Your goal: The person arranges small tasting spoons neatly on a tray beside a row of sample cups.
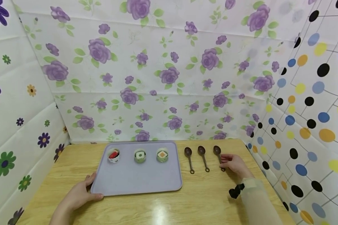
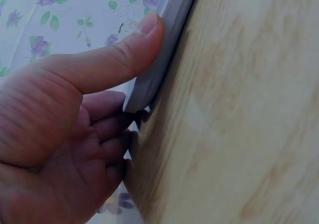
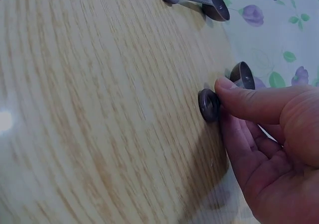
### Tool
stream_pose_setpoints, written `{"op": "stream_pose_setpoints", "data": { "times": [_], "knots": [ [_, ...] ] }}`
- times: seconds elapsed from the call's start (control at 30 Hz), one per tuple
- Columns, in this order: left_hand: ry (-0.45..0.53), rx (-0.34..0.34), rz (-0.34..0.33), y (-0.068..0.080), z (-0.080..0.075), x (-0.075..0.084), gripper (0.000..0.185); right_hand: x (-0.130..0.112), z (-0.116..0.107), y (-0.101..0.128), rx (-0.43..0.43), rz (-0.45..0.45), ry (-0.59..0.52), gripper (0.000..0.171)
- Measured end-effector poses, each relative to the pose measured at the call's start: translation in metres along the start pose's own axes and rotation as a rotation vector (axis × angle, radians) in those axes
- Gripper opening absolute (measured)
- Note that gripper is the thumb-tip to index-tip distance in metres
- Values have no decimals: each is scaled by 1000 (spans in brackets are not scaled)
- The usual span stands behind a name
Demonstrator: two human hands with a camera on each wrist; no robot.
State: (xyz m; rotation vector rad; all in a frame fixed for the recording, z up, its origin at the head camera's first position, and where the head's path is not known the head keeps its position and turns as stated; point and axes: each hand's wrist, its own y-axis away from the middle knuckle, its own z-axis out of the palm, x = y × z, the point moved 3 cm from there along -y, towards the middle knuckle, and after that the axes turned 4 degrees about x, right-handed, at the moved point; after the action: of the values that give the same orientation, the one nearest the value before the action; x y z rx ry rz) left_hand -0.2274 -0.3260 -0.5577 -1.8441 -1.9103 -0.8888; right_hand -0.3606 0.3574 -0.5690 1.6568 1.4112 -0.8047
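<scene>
At the front left corner of the light purple tray (image 1: 135,181), my left hand (image 1: 79,194) grips the rim. In the left wrist view the thumb lies along the tray's edge (image 2: 172,40), with the other fingers round the corner. On the right, my right hand (image 1: 235,165) pinches the handle of a dark brown spoon (image 1: 217,150) between thumb and fingers. The right wrist view shows that spoon's ring end (image 3: 209,105) just past the thumb, its bowl partly behind the hand. Two similar spoons, the middle one (image 1: 201,150) and the left one (image 1: 188,152), lie alongside.
Three small cups stand along the tray's back: a white one (image 1: 114,159) with red pieces, a green one (image 1: 140,159) and another green one (image 1: 162,158) with pale pieces. Patterned cloths (image 1: 169,103) border the wooden table (image 1: 202,200) at the back and sides.
</scene>
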Motion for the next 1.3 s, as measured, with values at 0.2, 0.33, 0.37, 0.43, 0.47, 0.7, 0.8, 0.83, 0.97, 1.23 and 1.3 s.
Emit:
{"op": "stream_pose_setpoints", "data": {
  "times": [0.2,0.33,0.37,0.43,0.47,0.7,0.8,0.83,0.97,1.23,1.3],
  "knots": [
    [1,1,4,0,0,0,131,3,-1,-4,18,33,75,59],
    [-2,1,7,0,0,0,131,3,-2,-6,0,44,113,56],
    [2,0,5,0,0,0,131,3,-2,-7,-6,44,118,55],
    [12,0,3,0,0,1,132,2,-3,-7,-11,57,105,53],
    [17,0,3,0,0,1,132,1,-3,-7,-11,64,98,52],
    [19,8,2,0,0,0,132,-8,-2,-1,2,71,119,49],
    [18,10,0,0,0,0,132,-11,0,1,12,81,114,49],
    [18,11,-1,0,0,0,132,-12,0,2,15,86,111,48],
    [18,14,-2,0,-1,0,133,-13,2,3,11,95,86,49],
    [16,21,-1,0,0,1,133,-6,2,-2,6,112,78,49],
    [18,20,-2,1,0,0,133,-6,3,-2,4,110,87,48]
  ]
}}
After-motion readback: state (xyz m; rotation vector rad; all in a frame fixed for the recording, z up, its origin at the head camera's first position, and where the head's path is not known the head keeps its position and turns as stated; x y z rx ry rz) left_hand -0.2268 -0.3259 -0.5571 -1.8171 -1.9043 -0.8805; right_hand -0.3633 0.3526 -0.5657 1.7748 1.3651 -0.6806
